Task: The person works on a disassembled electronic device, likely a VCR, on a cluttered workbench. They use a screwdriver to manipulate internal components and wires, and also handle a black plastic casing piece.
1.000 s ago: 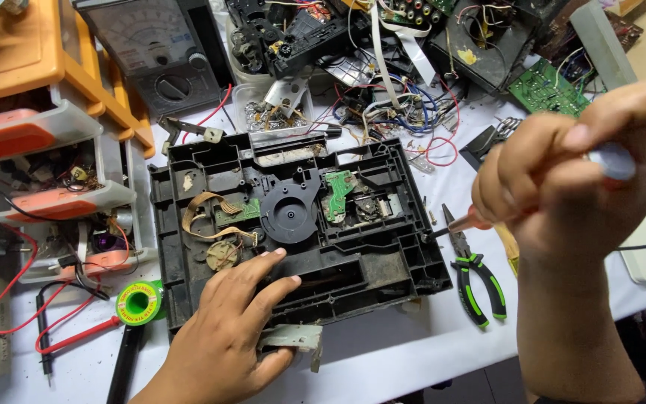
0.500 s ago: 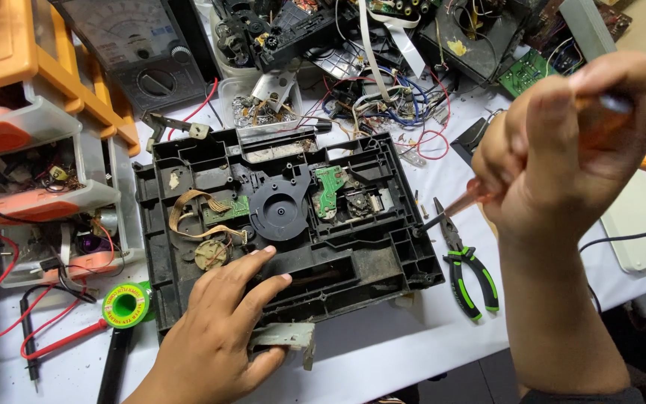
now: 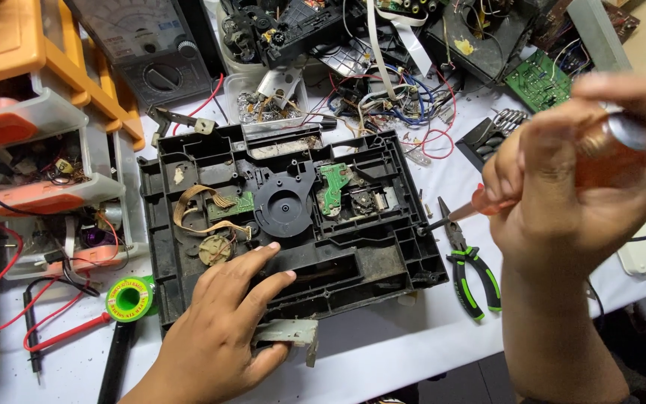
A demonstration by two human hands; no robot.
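White cloth covers the workbench (image 3: 383,352), and the black disc-drive chassis (image 3: 285,217) lies at its middle. Nearest, the left hand (image 3: 218,337) presses flat on the chassis's front edge, fingers spread and gripping nothing, beside a small grey metal bracket (image 3: 289,333). Right of the chassis, the right hand (image 3: 585,179) is closed around an orange-handled screwdriver (image 3: 480,206), its tip at the chassis's right rim. Green-handled pliers (image 3: 472,273) lie just below. Beyond the chassis lie tangled wires (image 3: 405,97).
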